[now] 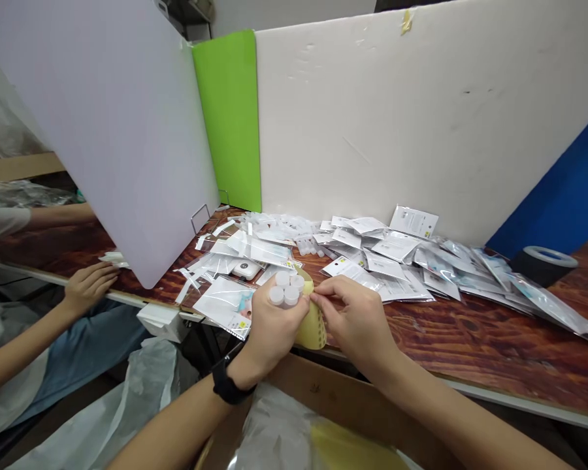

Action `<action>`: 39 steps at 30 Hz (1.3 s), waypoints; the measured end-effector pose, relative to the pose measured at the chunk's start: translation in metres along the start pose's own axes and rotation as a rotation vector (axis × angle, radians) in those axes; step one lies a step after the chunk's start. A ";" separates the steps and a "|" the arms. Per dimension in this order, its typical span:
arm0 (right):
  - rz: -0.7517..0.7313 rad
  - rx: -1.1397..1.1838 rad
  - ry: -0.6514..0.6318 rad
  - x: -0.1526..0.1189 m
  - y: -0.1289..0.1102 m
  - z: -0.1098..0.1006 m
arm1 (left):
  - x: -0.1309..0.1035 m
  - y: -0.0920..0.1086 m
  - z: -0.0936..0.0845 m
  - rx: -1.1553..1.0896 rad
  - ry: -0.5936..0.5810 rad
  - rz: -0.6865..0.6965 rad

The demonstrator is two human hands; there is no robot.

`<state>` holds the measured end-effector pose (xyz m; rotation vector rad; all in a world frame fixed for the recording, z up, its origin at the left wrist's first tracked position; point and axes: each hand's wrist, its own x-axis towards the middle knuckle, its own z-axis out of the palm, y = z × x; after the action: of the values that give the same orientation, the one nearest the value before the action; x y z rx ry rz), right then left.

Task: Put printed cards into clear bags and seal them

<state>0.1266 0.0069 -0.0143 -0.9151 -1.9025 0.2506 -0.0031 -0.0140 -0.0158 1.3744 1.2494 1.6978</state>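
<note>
My left hand [267, 320], with a black band at the wrist, is closed around a bundle of several small translucent white tubes [285, 290], their round ends facing up. Against that bundle hangs a curved yellow sticker sheet [313, 329] with a row of small marks along its edge. The thumb and forefinger of my right hand [357, 316] pinch the sheet's upper edge, right beside my left thumb. Whether a single sticker is between those fingertips is too small to tell. Flat clear packets [225, 301] with printed cards lie just beyond my left hand.
More tubes [279, 225] and a heap of packets [396, 251] cover the table's back. A dark tape roll [543, 264] stands right. Upright panels [411, 117] wall the table. An open carton [318, 388] sits below my arms. Another person's hand [91, 287] rests at left.
</note>
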 end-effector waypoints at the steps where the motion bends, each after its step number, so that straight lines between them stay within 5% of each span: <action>1: -0.001 0.000 -0.002 0.000 0.001 0.001 | 0.001 -0.001 0.000 -0.008 0.000 -0.002; 39: 0.038 -0.015 -0.086 0.007 0.009 0.003 | 0.001 -0.008 0.001 0.026 0.002 -0.073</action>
<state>0.1271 0.0188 -0.0158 -0.9654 -1.9695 0.3028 -0.0037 -0.0095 -0.0230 1.3259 1.3107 1.6388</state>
